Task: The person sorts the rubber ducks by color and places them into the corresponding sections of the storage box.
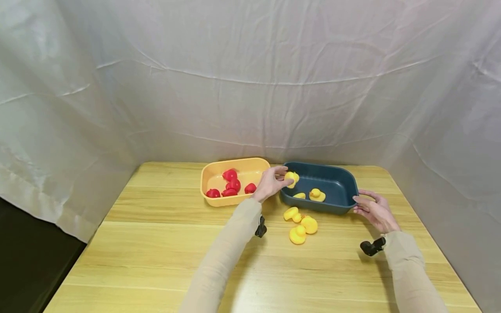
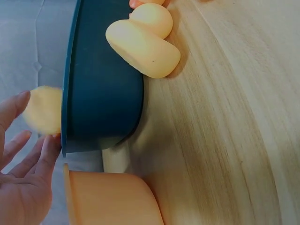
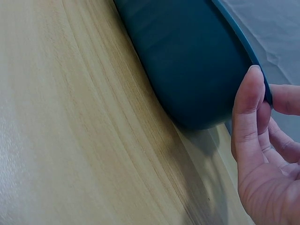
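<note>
My left hand (image 1: 282, 177) pinches a yellow duck (image 1: 292, 177) between thumb and fingertips, just over the left rim of the dark blue tub (image 1: 344, 184). In the left wrist view that duck (image 2: 43, 110) shows blurred behind the tub's rim (image 2: 68, 93), with my fingers (image 2: 44, 154) below it. Two more yellow ducks (image 1: 316, 194) lie inside the tub. My right hand (image 1: 362, 202) grips the tub's right end, the thumb (image 3: 248, 108) pressed on the outer wall (image 3: 187, 61) and the fingers over the rim. Three yellow ducks (image 1: 300, 225) lie on the table in front of the tub.
An orange tub (image 1: 235, 164) with several red ducks (image 1: 231, 184) stands touching the blue tub's left side. The wooden table (image 1: 156, 252) is backed by white cloth on three sides. Its left edge drops off to a dark floor.
</note>
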`<state>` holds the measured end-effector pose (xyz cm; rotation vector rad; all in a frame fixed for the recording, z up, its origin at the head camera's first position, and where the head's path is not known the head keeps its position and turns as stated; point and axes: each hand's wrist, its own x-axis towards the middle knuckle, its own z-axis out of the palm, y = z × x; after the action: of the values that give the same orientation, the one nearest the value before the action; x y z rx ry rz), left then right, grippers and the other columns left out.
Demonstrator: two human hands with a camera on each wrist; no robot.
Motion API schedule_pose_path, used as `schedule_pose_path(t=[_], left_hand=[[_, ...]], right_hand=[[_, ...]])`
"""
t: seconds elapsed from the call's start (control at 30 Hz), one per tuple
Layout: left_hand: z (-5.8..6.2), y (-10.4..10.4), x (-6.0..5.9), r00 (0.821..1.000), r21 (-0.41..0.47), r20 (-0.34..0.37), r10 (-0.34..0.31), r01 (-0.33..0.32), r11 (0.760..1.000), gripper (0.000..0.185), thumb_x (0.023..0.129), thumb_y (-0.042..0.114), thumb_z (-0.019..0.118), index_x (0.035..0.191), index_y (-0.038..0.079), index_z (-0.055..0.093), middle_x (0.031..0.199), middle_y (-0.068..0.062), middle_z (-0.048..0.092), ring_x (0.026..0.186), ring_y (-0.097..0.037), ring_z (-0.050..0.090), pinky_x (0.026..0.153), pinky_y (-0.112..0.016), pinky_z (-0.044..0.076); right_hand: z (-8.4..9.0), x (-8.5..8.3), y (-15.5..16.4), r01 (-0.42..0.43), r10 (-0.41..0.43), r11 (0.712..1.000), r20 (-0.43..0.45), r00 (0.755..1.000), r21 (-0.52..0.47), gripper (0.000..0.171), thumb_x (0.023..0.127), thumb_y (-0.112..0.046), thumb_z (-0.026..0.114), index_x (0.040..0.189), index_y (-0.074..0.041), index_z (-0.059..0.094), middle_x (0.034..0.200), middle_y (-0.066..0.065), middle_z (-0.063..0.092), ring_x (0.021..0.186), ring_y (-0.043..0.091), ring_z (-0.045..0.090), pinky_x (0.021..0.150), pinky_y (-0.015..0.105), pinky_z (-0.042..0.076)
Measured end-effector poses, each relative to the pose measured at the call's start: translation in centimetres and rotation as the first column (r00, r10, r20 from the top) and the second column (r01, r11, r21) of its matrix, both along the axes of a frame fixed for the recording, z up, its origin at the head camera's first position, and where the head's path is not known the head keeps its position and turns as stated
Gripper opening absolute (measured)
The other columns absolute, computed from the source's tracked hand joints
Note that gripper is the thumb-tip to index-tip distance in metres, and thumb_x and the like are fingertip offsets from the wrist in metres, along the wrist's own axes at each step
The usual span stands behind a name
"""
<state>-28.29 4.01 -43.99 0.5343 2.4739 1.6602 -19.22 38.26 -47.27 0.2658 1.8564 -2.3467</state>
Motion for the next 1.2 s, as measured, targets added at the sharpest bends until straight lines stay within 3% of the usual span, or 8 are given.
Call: schedule_pose_path(t=[0.6,1.03,1.2], left_hand=[[-0.1,-0.5,0.3,1.0,0.024,-0.013,-0.024,0.025,0.999,0.05,0.091,0.022,0.076,0.135,0.003,0.061,0.137,-0.018,0.063,0.126,-0.03,0.063,0.109,-0.038,0.052],[-0.8,-2.3,1.6,0.997,0.151,-0.044,-0.058,0.064,0.986,0.043,0.091,0.016,0.076,0.13,0.003,0.064,0.13,-0.016,0.068,0.123,-0.028,0.066,0.107,-0.034,0.053],[-1.1,-2.9,2.1,0.996,0.178,-0.025,-0.086,0.089,0.98,0.043,0.091,0.015,0.076,0.13,0.003,0.063,0.132,-0.019,0.066,0.124,-0.032,0.065,0.108,-0.037,0.053]], right_hand=[[0.2,0.0,-0.1,0.009,-0.009,1.0,0.007,1.0,-0.017,0.03,0.098,-0.005,0.063,0.124,-0.011,0.05,0.085,-0.002,0.073,0.068,0.012,0.068,0.066,0.023,0.062],[0.2,0.1,-0.1,0.006,-0.006,1.0,0.001,1.0,-0.024,0.032,0.098,-0.005,0.063,0.126,-0.009,0.048,0.085,-0.002,0.073,0.068,0.012,0.068,0.066,0.023,0.062],[0.1,0.0,-0.1,0.007,-0.007,1.0,0.0,1.0,-0.029,0.032,0.098,-0.004,0.063,0.126,-0.008,0.048,0.085,-0.002,0.073,0.068,0.012,0.068,0.066,0.023,0.062]])
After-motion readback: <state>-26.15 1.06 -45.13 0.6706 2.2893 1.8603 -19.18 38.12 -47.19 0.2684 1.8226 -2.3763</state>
